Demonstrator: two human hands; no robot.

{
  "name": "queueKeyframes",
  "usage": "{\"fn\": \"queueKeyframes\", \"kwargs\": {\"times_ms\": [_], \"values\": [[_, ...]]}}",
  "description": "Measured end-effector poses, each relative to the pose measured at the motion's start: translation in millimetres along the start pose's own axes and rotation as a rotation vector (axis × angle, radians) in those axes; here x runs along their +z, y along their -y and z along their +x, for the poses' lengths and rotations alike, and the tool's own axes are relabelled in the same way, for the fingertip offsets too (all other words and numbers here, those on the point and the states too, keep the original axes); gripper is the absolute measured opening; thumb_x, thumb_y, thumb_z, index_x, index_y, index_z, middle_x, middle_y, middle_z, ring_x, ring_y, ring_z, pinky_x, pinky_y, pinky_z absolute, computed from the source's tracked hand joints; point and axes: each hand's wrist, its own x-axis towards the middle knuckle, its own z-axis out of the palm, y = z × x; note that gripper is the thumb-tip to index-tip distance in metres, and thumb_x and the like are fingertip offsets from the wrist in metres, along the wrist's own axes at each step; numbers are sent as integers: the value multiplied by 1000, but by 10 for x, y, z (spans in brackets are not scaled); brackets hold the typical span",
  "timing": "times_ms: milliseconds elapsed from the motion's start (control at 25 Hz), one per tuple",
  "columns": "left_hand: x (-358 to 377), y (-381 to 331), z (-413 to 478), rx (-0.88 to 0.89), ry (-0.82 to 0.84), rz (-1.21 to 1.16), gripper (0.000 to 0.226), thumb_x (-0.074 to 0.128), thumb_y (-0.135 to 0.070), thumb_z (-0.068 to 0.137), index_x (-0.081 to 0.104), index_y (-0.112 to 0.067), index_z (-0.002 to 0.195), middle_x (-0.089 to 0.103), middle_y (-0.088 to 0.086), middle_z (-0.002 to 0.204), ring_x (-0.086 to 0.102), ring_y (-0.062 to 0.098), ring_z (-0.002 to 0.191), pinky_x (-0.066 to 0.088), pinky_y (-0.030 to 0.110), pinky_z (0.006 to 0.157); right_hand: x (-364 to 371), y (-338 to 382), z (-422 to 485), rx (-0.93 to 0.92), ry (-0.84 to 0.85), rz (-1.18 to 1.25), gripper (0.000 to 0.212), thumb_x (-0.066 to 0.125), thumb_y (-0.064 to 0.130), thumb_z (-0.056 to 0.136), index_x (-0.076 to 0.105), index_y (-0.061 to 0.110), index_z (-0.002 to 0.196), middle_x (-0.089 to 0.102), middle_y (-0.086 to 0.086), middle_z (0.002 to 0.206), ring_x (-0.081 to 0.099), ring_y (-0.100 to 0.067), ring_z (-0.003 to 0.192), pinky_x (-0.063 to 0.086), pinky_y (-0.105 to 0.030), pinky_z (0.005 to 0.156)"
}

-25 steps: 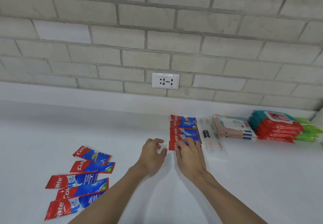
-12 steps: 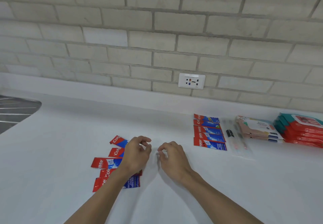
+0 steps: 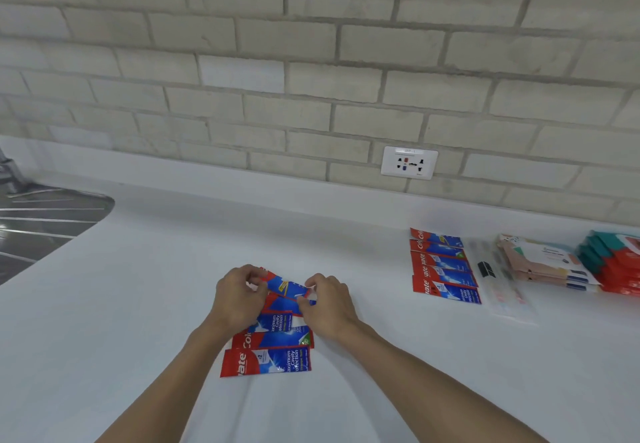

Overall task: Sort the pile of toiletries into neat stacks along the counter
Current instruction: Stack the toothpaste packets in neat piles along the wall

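Observation:
Several red-and-blue toothpaste sachets (image 3: 268, 356) lie loosely spread on the white counter (image 3: 138, 287) in front of me. My left hand (image 3: 239, 299) pinches the left end of the top sachet (image 3: 286, 287), and my right hand (image 3: 327, 306) pinches its right end. That sachet sits slightly raised over the others. To the right, a neat row of toothpaste sachets (image 3: 445, 269) lies flat near the wall. Beside it are clear-wrapped toothbrush packs (image 3: 498, 280), a stack of pink tissue packs (image 3: 543, 264) and a stack of red-and-teal wipe packs (image 3: 616, 262).
A steel sink drainboard (image 3: 45, 221) fills the counter's far left. A white wall socket (image 3: 409, 162) sits on the brick wall above the counter's back ledge. Bare counter lies between the loose sachets and the sorted row.
Both hands left the sorted row on the right and moved left to the loose sachets. They were empty half a second ago and now pinch the top sachet by its ends.

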Motion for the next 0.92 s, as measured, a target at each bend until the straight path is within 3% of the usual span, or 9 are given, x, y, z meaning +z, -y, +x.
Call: {"fn": "queueKeyframes", "kwargs": {"times_ms": [120,240,320,440,560,680,760,920], "values": [[-55,95,125,-45,4,47,31,60,-23,92,56,-13,121,62,5,116,61,14,94,49,18,60,29,28,83,45,12,-39,49,58,41,92,45,18,133,47,-5,133,43,-21,124,42,-30,95],[-44,122,202,-99,55,72,43,59,-25,93,49,-13,133,58,8,128,61,20,107,55,30,79,95,37,168,80,12,-83,51,61,46,89,49,20,130,45,-5,132,44,-20,122,42,-32,98],[-12,96,223,-95,96,94,43,57,-25,94,49,-11,134,59,9,130,61,21,111,53,32,85,138,31,221,103,4,-70,47,64,47,87,53,22,125,48,-3,128,46,-18,119,44,-31,97],[33,65,232,-91,102,84,39,56,-26,95,53,-11,130,62,7,127,62,20,109,53,29,83,157,7,289,156,9,-5,41,71,46,81,56,24,112,57,0,121,52,-15,113,49,-33,93],[49,46,262,-115,68,-5,35,56,-29,95,54,-13,126,63,6,122,63,18,103,54,30,80,141,-39,316,197,48,137,35,75,39,80,48,27,100,63,1,116,59,-15,108,55,-36,87],[78,-47,278,-134,83,-93,28,53,-30,96,57,-16,120,65,3,114,62,16,94,55,30,78,81,-101,307,233,17,308,28,71,30,85,48,25,100,62,-3,119,63,-15,105,57,-26,71],[106,-161,259,-154,140,-151,22,50,-32,97,57,-19,113,63,-3,103,63,11,86,54,26,70,6,-145,285,235,-5,398,22,68,26,89,49,23,101,61,-4,120,62,-14,106,49,-16,59],[193,-443,243,-193,269,-302,16,47,-34,98,57,-26,89,63,-9,88,61,8,77,49,21,61,-198,-406,257,217,-42,472,20,68,23,89,53,23,103,62,-3,115,62,-14,102,48,-15,61]]}}
